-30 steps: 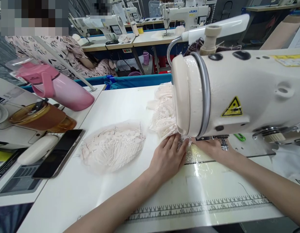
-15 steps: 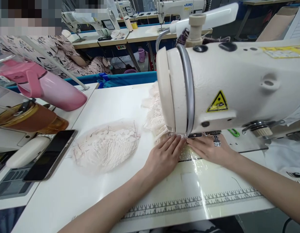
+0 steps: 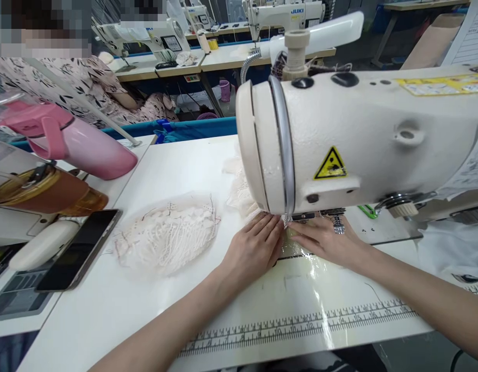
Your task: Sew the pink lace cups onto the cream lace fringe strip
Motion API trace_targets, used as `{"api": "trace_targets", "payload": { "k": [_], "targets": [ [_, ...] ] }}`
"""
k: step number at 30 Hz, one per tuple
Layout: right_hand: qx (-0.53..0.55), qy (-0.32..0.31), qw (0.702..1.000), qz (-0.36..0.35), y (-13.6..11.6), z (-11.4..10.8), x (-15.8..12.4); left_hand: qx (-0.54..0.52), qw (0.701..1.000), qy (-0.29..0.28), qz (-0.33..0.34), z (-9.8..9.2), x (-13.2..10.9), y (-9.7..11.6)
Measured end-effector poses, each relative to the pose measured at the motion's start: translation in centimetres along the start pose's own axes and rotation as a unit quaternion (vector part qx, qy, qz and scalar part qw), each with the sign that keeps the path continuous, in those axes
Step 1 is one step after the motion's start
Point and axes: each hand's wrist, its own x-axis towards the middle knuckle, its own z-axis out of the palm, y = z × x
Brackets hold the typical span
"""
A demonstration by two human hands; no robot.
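Hands both low at the needle end of the sewing machine [image 3: 359, 134], on a white table [image 3: 173, 165]

Left hand [image 3: 255, 249]: palm down, fingers straight and close together, tips resting on the lace [image 3: 241, 195]; pressing flat, gripping nothing

Right hand [image 3: 324, 240]: also flat and unclenched, fingers pointing left, tips just beside those of the left hand, under the machine's head

Lace: pale, lying on the table behind the left hand, far part hidden by the machine head, near edge under the fingertips at the foot; the needle cannot be made out

Heap [image 3: 167, 238] of the same pale lace lies to the left, near the left forearm but apart from it

Ruler [image 3: 301, 324] printed along the table's near edge, between the two forearms

Green snips [image 3: 365, 210] on the machine bed, right of the right hand

Far left, on a neighbouring surface: dark phone [image 3: 82, 249], brown cup [image 3: 49, 190], pink bottle [image 3: 82, 147], the last two on their sides

Person [image 3: 92, 88] in patterned cloth sits beyond the table
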Motion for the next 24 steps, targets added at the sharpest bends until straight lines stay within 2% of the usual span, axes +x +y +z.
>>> {"api": "trace_targets", "payload": {
  "k": [8, 15, 21, 24],
  "targets": [
    [-0.031, 0.001, 0.999, -0.014, -0.18, -0.49, 0.5, 0.023, 1.0, -0.001, 0.003, 0.27, 0.09, -0.15],
    [-0.099, 0.036, 0.994, -0.031, -0.21, -0.29, 0.63, 0.044, 0.999, -0.004, -0.001, 0.27, 0.08, 0.0],
    [-0.056, 0.026, 0.998, -0.023, -0.11, -0.06, 0.28, 0.051, 0.998, -0.022, -0.01, 0.29, 0.17, 0.06],
    [-0.019, -0.004, 1.0, -0.018, 0.26, -0.52, 0.11, 0.048, 0.998, -0.032, -0.019, 0.36, 0.24, -0.01]
  ]
}}
